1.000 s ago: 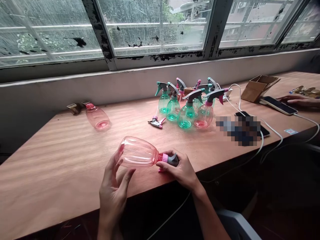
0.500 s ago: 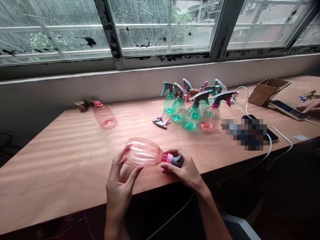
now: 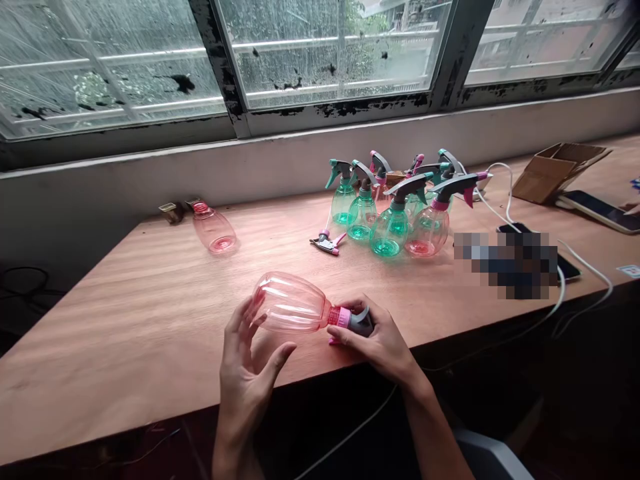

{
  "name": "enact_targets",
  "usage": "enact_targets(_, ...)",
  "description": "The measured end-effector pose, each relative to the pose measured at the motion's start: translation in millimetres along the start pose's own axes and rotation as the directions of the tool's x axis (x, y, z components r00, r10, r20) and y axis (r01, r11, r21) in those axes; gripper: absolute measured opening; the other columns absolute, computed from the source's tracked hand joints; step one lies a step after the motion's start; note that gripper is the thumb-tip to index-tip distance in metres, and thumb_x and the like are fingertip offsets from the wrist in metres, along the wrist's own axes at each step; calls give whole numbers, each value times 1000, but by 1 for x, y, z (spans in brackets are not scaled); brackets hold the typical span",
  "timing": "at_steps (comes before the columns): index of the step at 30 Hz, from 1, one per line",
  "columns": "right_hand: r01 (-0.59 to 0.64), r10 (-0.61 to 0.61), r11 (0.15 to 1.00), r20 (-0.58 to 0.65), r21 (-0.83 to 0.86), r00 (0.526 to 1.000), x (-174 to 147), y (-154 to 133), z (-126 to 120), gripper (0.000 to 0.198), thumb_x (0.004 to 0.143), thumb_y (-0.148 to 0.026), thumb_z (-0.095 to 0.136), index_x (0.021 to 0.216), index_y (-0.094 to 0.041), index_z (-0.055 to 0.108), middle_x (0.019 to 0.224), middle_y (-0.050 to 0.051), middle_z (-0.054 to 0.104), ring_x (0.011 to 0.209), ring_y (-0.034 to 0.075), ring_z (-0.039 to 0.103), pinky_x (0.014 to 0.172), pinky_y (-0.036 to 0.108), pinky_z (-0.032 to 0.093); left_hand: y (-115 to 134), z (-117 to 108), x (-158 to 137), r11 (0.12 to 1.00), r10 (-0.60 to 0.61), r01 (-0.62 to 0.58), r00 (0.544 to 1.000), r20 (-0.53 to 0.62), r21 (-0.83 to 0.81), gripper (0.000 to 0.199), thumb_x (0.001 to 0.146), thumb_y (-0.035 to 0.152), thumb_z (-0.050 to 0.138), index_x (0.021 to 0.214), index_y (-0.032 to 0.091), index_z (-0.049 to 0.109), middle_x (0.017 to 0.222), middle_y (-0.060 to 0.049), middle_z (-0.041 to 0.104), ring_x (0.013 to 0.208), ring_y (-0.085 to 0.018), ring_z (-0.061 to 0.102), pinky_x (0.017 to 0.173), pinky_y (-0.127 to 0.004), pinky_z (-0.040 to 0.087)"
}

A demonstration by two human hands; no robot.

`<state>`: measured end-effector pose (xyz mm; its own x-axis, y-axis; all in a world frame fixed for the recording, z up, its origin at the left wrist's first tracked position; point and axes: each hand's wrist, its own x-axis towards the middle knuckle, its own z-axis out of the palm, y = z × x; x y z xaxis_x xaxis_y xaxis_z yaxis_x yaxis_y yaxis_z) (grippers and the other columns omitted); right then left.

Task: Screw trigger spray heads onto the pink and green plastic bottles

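Note:
A clear pink spray bottle [image 3: 293, 303] lies sideways in the air above the table's front edge, its base to the left. Closed around the grey-and-pink spray head [image 3: 357, 321] at its neck is my right hand [image 3: 383, 340]. The pink collar sits on the bottle's threaded neck, and part of the trigger is hidden by my fingers. My left hand [image 3: 250, 370] is open at the base; its fingertips are against or just behind the bottle and its thumb stands apart from it.
A pink bottle without a spray head [image 3: 215, 230] stands at the back left. A loose spray head [image 3: 327, 243] lies mid-table, beside several green and pink spray bottles [image 3: 390, 230]. To the right are white cables [image 3: 595, 267], a phone [image 3: 600, 210], a cardboard box [image 3: 543, 177] and another person's fingers [image 3: 634, 208].
My left thumb has moved away from the bottle and the left fingers have spread. My right hand keeps its grip on the spray head. The view has shifted slightly.

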<state>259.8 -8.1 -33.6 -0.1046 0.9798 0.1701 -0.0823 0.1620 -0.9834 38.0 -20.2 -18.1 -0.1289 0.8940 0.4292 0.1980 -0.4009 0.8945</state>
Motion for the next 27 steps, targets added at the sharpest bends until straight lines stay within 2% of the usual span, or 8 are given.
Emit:
enact_targets(3,21,-21,1000,-6,-15,1000,-1,0,0,24,87,-36,84,101,-22,69,84,-2,70,74,20,75,72,30,61,2,2,0,998,-14,10,998,-64,-60,61,84,30,84,137,31,53,150,-10,60,143,-27,55,119,-45,42)
enact_targets(5,28,-28,999,-7,-40,1000,-1,-1,0,24,87,-36,83,100,-22,69,84,-2,70,74,20,76,71,29,59,3,5,0,998,-29,23,995,-96,-63,57,83,31,85,131,28,54,147,-12,63,140,-27,57,119,-46,42)
enact_targets(7,23,-23,999,-3,-44,1000,-1,-2,0,24,87,-37,83,101,-22,69,83,-2,71,74,20,77,70,28,58,4,8,2,999,-35,30,993,-110,-46,59,81,31,86,130,27,54,146,-13,62,140,-28,57,119,-48,42)
enact_targets(12,21,-20,1000,-22,11,1000,-1,-5,1,28,87,-38,84,104,-22,68,88,0,73,74,21,78,72,30,61,2,11,4,998,-64,61,991,-115,-23,73,80,33,87,142,29,48,147,-12,61,139,-27,57,116,-46,46)
enact_targets(15,16,-15,1000,-36,17,999,-2,-6,2,29,87,-39,84,104,-22,68,88,0,73,74,21,78,73,31,62,2,9,3,997,-78,79,992,-97,8,71,81,35,86,143,31,50,147,-11,60,140,-28,56,116,-46,46)
enact_targets(18,11,-10,1000,-37,19,999,-3,-6,2,30,86,-39,84,104,-22,68,88,0,73,73,21,78,71,31,63,1,6,1,997,-45,50,996,-82,63,67,82,35,85,141,33,55,147,-9,60,140,-29,56,119,-48,43)
enact_targets(21,11,-11,1000,-40,11,999,-3,-5,2,31,85,-40,85,105,-22,70,91,2,73,75,21,77,73,33,66,-2,6,1,991,2,9,997,-77,133,72,80,34,87,144,34,54,148,-8,60,140,-29,55,122,-49,39)
enact_targets(27,8,-6,999,-60,31,998,-4,-2,3,33,85,-40,86,106,-21,69,92,3,75,73,21,77,73,33,66,-4,6,1,993,-28,33,998,-49,117,82,78,33,88,150,38,47,151,-7,58,137,-27,57,118,-46,45)
